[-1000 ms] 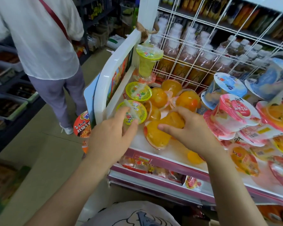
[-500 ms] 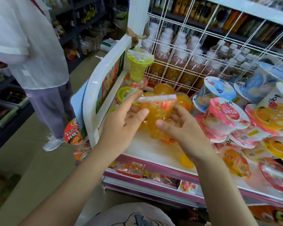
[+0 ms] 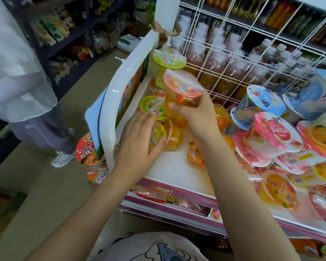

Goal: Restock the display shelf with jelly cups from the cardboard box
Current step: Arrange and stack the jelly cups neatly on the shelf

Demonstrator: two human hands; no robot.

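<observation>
Two jelly cups are handled: a tall orange cup (image 3: pixel 179 95) is gripped by the right hand (image 3: pixel 199 117) above the display shelf (image 3: pixel 177 170), seemingly for upright stacking, while the left hand (image 3: pixel 137 142) clasps a yellow-lidded cup (image 3: pixel 158 132) lying there.

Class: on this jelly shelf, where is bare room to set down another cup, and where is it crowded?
Bare white shelf lies at the front, between the white side rail, the pink front lip and the right forearm. Crowded: the back left corner with small cups, and the right side with large tubs.
</observation>
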